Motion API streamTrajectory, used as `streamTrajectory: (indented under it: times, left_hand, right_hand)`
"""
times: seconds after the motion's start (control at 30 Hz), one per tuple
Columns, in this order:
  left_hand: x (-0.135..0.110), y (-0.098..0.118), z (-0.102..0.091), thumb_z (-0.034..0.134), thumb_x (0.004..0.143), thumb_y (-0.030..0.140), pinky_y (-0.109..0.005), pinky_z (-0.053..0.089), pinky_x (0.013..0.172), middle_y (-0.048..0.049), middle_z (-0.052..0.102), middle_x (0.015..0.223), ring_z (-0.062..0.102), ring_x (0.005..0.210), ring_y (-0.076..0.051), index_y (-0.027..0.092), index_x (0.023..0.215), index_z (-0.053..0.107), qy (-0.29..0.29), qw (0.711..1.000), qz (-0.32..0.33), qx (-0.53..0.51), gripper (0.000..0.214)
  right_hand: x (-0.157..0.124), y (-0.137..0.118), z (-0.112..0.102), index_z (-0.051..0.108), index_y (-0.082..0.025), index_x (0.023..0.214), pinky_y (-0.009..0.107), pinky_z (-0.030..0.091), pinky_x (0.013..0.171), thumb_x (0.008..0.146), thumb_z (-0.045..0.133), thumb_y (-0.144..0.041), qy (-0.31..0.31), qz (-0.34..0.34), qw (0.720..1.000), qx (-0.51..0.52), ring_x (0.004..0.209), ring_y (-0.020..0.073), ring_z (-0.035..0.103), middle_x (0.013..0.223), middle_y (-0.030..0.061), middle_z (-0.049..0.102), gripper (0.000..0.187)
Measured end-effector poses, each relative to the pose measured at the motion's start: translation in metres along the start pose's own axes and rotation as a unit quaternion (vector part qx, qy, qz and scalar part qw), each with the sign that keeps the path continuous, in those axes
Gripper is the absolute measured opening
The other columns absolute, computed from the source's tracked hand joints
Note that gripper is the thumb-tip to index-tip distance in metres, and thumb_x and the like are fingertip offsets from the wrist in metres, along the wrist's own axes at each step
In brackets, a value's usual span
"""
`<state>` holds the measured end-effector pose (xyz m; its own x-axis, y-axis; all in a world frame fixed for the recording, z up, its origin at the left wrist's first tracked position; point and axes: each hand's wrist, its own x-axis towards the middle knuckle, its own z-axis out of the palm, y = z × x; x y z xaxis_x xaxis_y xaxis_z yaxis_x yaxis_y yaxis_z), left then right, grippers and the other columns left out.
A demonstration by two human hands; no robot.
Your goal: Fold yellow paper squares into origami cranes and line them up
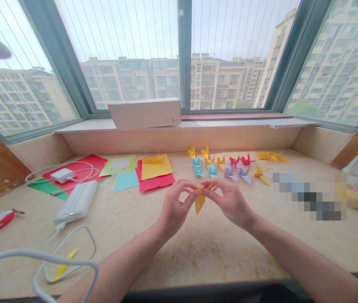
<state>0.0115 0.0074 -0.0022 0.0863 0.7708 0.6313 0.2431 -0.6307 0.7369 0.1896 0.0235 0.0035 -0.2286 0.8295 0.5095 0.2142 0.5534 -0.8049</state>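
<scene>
Over the tabletop (223, 256), between my hands: one yellow folded paper (199, 205) | long axis near upright in view, sharp tip pointing down | my left hand (175, 203) and right hand (231, 200) both pinch it | behind: three blue cranes (213, 170), two red cranes (246, 160), two purple cranes (243, 171)

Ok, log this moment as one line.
left hand: pinching folded yellow paper piece | right hand: pinching same piece | beyond hands: small multicoloured folded paper cranes
</scene>
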Motion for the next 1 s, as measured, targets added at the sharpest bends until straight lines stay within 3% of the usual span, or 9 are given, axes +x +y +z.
streamTrajectory:
  times: [0.27, 0.5, 0.63, 1.0]
  left_hand:
    - [-0.005, -0.001, 0.003, 0.058, 0.091, 0.025, -0.029, 0.052, 0.079, -0.0045, 0.065, 0.092, 0.064, 0.087, -0.016, 0.018, 0.097, 0.06, -0.044, 0.993, -0.069, -0.084, 0.009]
    - [-0.002, 0.0, 0.0, 0.061, 0.089, 0.024, -0.028, 0.052, 0.077, -0.0052, 0.064, 0.092, 0.062, 0.089, -0.017, 0.018, 0.089, 0.067, -0.036, 0.999, -0.023, -0.025, 0.008]
    - [-0.002, 0.001, 0.0, 0.063, 0.088, 0.021, -0.027, 0.052, 0.074, -0.005, 0.064, 0.089, 0.062, 0.084, -0.015, 0.018, 0.089, 0.072, -0.022, 1.0, 0.008, 0.005, 0.01]
    - [-0.002, -0.001, 0.001, 0.056, 0.09, 0.014, -0.029, 0.052, 0.08, -0.0058, 0.063, 0.093, 0.062, 0.089, -0.016, 0.023, 0.111, 0.072, -0.048, 0.997, 0.053, 0.042, 0.028]
  right_hand:
    - [0.001, 0.008, 0.002, 0.068, -0.021, 0.089, 0.032, 0.051, 0.073, 0.082, 0.072, -0.036, -0.003, 0.048, 0.992, 0.114, 0.076, 0.0171, 0.064, 0.082, 0.0031, 0.071, 0.017]
    - [0.001, 0.013, 0.003, 0.071, -0.02, 0.089, 0.034, 0.052, 0.075, 0.081, 0.073, -0.038, -0.004, 0.041, 0.996, 0.083, 0.077, 0.0183, 0.064, 0.084, 0.0048, 0.072, 0.02]
    - [0.001, 0.015, 0.003, 0.072, -0.02, 0.1, 0.035, 0.053, 0.077, 0.08, 0.073, -0.04, -0.01, 0.068, 0.993, 0.1, 0.08, 0.0192, 0.065, 0.088, 0.0057, 0.074, 0.028]
    - [0.0, 0.015, 0.003, 0.071, -0.022, 0.112, 0.039, 0.051, 0.082, 0.082, 0.07, -0.043, -0.01, 0.082, 0.993, 0.09, 0.084, 0.0212, 0.064, 0.091, 0.0058, 0.073, 0.037]
